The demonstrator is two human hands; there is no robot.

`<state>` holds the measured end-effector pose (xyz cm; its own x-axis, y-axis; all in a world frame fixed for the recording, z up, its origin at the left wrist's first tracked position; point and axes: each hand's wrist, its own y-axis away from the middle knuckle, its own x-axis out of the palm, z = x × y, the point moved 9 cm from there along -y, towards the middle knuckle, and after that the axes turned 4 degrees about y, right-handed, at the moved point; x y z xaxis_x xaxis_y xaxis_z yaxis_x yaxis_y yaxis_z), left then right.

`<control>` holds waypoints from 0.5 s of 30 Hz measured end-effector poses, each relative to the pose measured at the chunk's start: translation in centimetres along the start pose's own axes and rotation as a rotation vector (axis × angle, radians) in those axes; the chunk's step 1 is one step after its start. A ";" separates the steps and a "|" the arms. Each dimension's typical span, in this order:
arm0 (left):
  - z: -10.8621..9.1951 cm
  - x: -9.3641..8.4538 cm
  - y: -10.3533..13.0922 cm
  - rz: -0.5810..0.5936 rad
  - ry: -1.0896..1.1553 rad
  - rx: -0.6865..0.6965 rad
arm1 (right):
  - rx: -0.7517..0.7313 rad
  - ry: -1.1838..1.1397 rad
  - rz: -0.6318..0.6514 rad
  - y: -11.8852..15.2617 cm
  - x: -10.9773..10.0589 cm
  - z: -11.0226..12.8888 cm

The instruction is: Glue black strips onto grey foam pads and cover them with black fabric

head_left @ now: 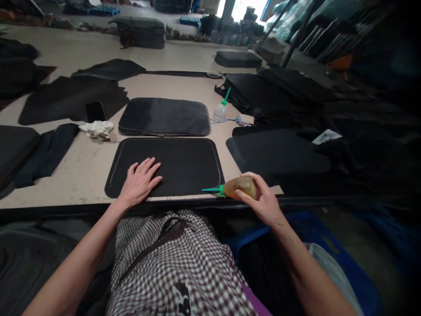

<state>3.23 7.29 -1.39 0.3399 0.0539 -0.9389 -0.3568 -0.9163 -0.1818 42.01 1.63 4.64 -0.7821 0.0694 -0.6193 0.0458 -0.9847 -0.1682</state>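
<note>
My left hand lies with its fingers spread on the left part of a black panel with rounded corners, which has thin pale lines near its side edges. My right hand is wrapped round a squeeze bottle of amber liquid. The bottle is tilted on its side, and its green nozzle points left over the panel's lower right corner. Just behind the panel sits a stack of similar black panels.
A second bottle with a green nozzle stands behind, beside a cord. Crumpled white paper and a dark phone lie at the left. More black sheets cover the right. The table's front edge runs close to my body.
</note>
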 end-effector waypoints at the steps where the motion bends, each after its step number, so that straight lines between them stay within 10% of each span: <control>1: 0.2 -0.1 0.0 0.005 0.041 -0.016 | -0.015 -0.019 0.013 -0.1 1.2 0.5; 15: 6.4 -4.8 -0.1 -0.079 0.733 -0.251 | -0.374 -0.171 0.248 -4.5 18.2 14.2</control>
<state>-3.90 9.69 1.33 0.8759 -0.0734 -0.4769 -0.1298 -0.9878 -0.0863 18.77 5.07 5.03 -0.8090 -0.2184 -0.5458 0.4399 -0.8408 -0.3156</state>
